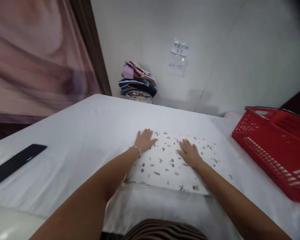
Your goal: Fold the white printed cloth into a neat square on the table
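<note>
A white cloth with small printed figures [165, 170] lies folded into a flat rectangle on the white-covered table. My left hand [145, 140] rests at its upper left edge, fingers spread, with a bracelet on the wrist. On the upper right part of the cloth, my right hand [189, 153] lies flat with its fingers apart. Neither hand grips anything.
A red plastic basket [277, 146] stands at the table's right side. A long black object [15, 163] lies at the left. Behind the far edge [165, 110] rises a pile of folded fabrics [138, 83]. Paper notes [177, 65] hang on the wall.
</note>
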Motion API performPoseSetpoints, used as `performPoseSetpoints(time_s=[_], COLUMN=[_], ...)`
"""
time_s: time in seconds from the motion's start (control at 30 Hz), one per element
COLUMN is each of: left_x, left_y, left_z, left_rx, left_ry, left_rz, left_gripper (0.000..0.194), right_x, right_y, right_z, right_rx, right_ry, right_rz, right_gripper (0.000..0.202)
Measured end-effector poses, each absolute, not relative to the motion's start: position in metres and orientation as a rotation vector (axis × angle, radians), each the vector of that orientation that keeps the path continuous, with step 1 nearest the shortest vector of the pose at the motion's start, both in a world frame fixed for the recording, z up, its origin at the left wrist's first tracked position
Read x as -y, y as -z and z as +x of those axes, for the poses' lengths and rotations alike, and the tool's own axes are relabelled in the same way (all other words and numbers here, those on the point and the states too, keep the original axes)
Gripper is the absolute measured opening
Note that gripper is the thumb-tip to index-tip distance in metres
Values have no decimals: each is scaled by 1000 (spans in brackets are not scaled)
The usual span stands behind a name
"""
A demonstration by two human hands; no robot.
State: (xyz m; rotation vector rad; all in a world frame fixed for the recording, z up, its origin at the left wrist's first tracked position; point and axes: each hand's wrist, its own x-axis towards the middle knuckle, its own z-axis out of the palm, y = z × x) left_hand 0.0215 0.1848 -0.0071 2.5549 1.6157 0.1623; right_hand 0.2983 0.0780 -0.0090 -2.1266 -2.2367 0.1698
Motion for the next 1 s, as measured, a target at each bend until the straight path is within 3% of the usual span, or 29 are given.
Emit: performPoseSetpoints(time_s=[0.33, 0.57, 0.73, 1.0], left_x=[-178, -148, -92, -72], left_y=[3, -26, -13, 2], left_z=[20, -4, -30, -35], left_rx=[-1568, -1559, -1419, -1478], left_ry=[-230, -320, -236, -366], left_rz=[2484, 2315, 2491, 2409], left_gripper=[73, 65, 61, 57], right_x=[-68, -50, -8, 1], right_y=[22, -2, 4, 2], right_z=[292, 266, 232, 228], right_rx=[2298, 2224, 2416, 2384], right_ry=[-39, -256, -243, -321], right_rz=[-2111, -2139, -1888, -1924], right_gripper=[58, 59, 63, 66])
